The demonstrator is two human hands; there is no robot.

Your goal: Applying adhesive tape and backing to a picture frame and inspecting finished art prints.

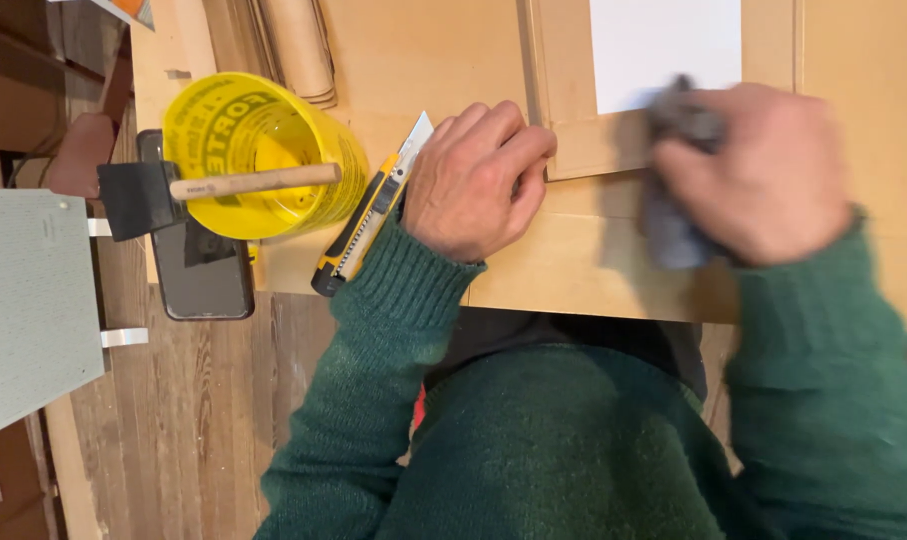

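My right hand (749, 170) holds a crumpled grey cloth (674, 215) in a closed grip, pressed on the pale wooden frame (584, 150) lying on the surface (574, 270). My left hand (479, 180) rests curled, holding nothing, beside a yellow knife (369, 215).

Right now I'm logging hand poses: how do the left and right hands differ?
The left hand rests curled and empty on the wooden frame; the right hand grips a grey cloth. The left looks sharp, the right blurred. Both wear green sleeves.
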